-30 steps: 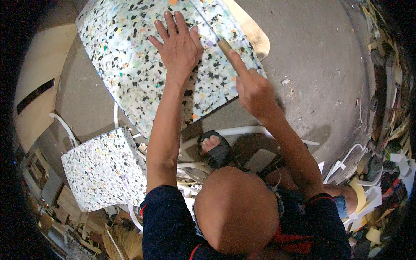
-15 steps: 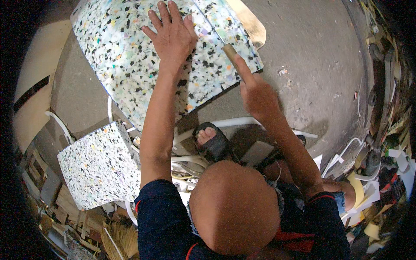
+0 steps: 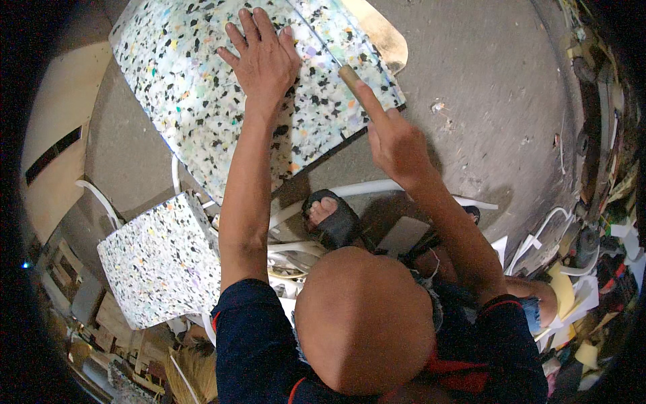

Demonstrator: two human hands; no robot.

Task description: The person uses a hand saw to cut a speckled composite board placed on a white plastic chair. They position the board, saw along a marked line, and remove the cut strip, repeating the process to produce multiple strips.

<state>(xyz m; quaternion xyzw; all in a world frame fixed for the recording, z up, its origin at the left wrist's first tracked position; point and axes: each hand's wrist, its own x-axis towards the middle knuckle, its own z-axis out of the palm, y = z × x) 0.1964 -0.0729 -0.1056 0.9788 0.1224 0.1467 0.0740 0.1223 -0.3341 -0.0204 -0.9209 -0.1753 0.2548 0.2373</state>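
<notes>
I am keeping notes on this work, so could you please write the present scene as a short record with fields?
Left hand: palm down, fingers spread on the large speckled sheet
Right hand: closed on the tan handle of a long thin tool, index finger along it
Tool position: shaft over the sheet; far tip unclear
Lower left: smaller speckled block
Beyond sheet's right edge: tan board, rounded corner
Below sheet: foot in dark sandal

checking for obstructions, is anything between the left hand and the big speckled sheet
Nothing visible: the left hand rests directly on the big speckled sheet. The tool in the right hand lies to the side, not under it.
</notes>
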